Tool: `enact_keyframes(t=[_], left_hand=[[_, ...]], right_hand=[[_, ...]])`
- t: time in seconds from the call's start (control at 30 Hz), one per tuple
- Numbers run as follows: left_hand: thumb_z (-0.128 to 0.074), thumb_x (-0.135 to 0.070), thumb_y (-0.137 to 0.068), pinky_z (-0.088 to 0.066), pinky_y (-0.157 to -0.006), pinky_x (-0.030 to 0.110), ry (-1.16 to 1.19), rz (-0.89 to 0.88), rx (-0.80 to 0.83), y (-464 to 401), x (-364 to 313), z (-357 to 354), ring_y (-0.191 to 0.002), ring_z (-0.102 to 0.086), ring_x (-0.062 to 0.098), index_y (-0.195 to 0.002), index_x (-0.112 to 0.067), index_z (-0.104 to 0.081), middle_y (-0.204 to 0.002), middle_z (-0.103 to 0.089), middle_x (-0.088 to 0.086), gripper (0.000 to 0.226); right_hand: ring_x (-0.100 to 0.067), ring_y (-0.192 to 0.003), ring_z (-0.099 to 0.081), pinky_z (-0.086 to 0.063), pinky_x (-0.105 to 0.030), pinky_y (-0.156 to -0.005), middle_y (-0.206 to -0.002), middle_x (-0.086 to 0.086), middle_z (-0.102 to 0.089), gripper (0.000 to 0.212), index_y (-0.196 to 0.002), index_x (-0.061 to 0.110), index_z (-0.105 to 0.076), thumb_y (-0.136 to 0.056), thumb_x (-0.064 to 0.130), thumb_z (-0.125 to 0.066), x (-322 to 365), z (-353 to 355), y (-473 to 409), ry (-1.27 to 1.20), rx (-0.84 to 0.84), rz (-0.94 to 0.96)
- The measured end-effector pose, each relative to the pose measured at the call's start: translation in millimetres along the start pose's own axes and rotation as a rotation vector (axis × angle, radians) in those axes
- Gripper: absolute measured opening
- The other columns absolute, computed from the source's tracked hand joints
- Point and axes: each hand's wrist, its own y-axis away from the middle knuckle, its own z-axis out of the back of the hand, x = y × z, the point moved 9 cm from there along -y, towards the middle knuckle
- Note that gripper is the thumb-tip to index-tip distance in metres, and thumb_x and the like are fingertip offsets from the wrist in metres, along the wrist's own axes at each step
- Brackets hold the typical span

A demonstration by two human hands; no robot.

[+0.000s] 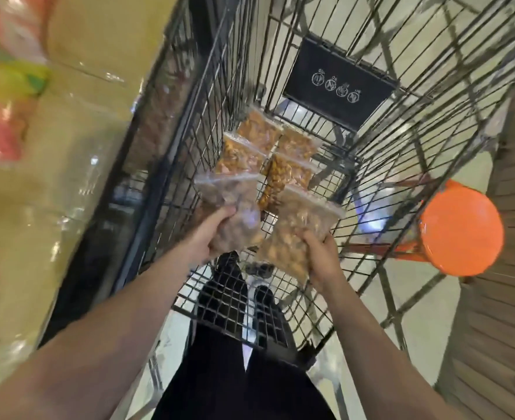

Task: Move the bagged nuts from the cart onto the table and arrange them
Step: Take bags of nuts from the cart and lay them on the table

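Note:
I look down into a black wire shopping cart (pixel 189 122). My left hand (pixel 212 234) grips a clear zip bag of pale brown nuts (pixel 235 204) by its lower end. My right hand (pixel 321 259) holds a second clear bag of pale nuts (pixel 298 228) the same way. Both bags are lifted just above the cart floor. Beyond them several bags of orange-brown nuts (pixel 260 137) lie on the cart bottom, overlapping one another. The table (pixel 38 207), covered in shiny yellowish plastic, stands to the left of the cart.
A black folding child-seat flap (pixel 338 83) with white icons closes the cart's far end. An orange round stool (pixel 462 234) stands right of the cart. Blurred pink and yellow packages (pixel 4 86) lie on the table's far left. My dark trousers and shoes show through the cart floor.

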Motion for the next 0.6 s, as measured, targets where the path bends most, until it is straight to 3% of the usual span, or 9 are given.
enact_keyframes(t=[0.07,0.1,0.2,0.27,0.33,0.4,0.47,0.5,0.6], left_hand=[[-0.082,-0.046,-0.075,-0.058,-0.092,0.046,0.046,0.004,0.048,33,2,-3,-0.079,-0.073,0.024,-0.106,-0.016,-0.068,-0.086,-0.079,0.004,0.045],[-0.084,-0.042,-0.073,-0.058,-0.091,0.050,0.058,-0.020,0.050,50,1,-2,-0.081,-0.074,0.026,-0.108,-0.016,-0.067,-0.088,-0.080,0.006,0.048],[-0.090,-0.034,-0.067,-0.062,-0.060,0.045,0.090,-0.129,0.034,104,3,7,-0.079,-0.078,0.032,-0.118,-0.017,-0.063,-0.098,-0.079,0.011,0.060],[-0.085,-0.026,-0.080,-0.058,-0.050,0.033,0.082,-0.203,0.025,142,8,12,-0.065,-0.075,0.025,-0.107,-0.010,-0.065,-0.084,-0.078,0.007,0.037],[-0.081,-0.024,-0.083,-0.049,-0.045,0.024,0.086,-0.267,0.033,179,17,18,-0.050,-0.062,0.018,-0.086,-0.010,-0.066,-0.066,-0.068,0.004,0.021],[-0.085,-0.026,-0.076,-0.047,-0.057,0.028,0.174,-0.303,0.010,210,30,34,-0.058,-0.058,0.021,-0.076,-0.017,-0.067,-0.075,-0.064,0.009,0.020],[-0.083,-0.025,-0.080,-0.049,-0.070,0.038,0.281,-0.344,-0.020,237,46,55,-0.073,-0.061,0.027,-0.079,-0.018,-0.073,-0.090,-0.064,0.015,0.012],[-0.079,-0.024,-0.085,-0.051,-0.075,0.041,0.325,-0.385,-0.029,251,53,66,-0.078,-0.064,0.029,-0.087,-0.015,-0.075,-0.095,-0.067,0.016,0.010],[-0.076,-0.027,-0.085,-0.059,-0.083,0.042,0.422,-0.477,-0.063,293,80,99,-0.090,-0.074,0.029,-0.117,-0.006,-0.069,-0.108,-0.076,0.014,0.039]], right_hand=[[-0.034,-0.103,-0.076,-0.059,-0.057,-0.092,-0.119,-0.015,-0.074,0.063,-0.133,0.013,-0.055,-0.077,0.023,-0.083,13,7,29,-0.056,0.051,0.007],[-0.033,-0.098,-0.077,-0.061,-0.056,-0.088,-0.115,-0.014,-0.075,0.054,-0.131,0.010,-0.056,-0.083,0.017,-0.080,17,12,42,-0.075,0.075,0.008],[-0.035,-0.090,-0.077,-0.063,-0.054,-0.076,-0.111,-0.020,-0.076,0.066,-0.136,0.001,-0.055,-0.078,0.014,-0.083,27,15,81,-0.112,0.156,0.029],[-0.036,-0.091,-0.077,-0.062,-0.053,-0.075,-0.114,-0.022,-0.075,0.072,-0.136,0.003,-0.057,-0.072,0.016,-0.087,33,11,105,-0.074,0.213,0.047],[-0.032,-0.086,-0.078,-0.063,-0.047,-0.069,-0.108,-0.018,-0.078,0.051,-0.130,0.006,-0.063,-0.082,0.006,-0.080,41,2,129,-0.008,0.282,0.095],[-0.033,-0.088,-0.078,-0.064,-0.046,-0.068,-0.108,-0.016,-0.078,0.050,-0.135,0.007,-0.060,-0.087,0.000,-0.075,48,-12,150,0.072,0.364,0.139],[-0.036,-0.091,-0.078,-0.065,-0.049,-0.067,-0.111,-0.017,-0.078,0.061,-0.140,0.008,-0.053,-0.084,0.003,-0.078,52,-34,177,0.147,0.455,0.149],[-0.036,-0.091,-0.078,-0.065,-0.048,-0.066,-0.111,-0.018,-0.078,0.068,-0.140,0.008,-0.051,-0.081,0.007,-0.082,52,-44,188,0.180,0.490,0.150],[-0.034,-0.089,-0.078,-0.064,-0.037,-0.060,-0.114,-0.022,-0.075,0.076,-0.137,0.003,-0.051,-0.071,0.015,-0.085,50,-79,227,0.284,0.572,0.160]])
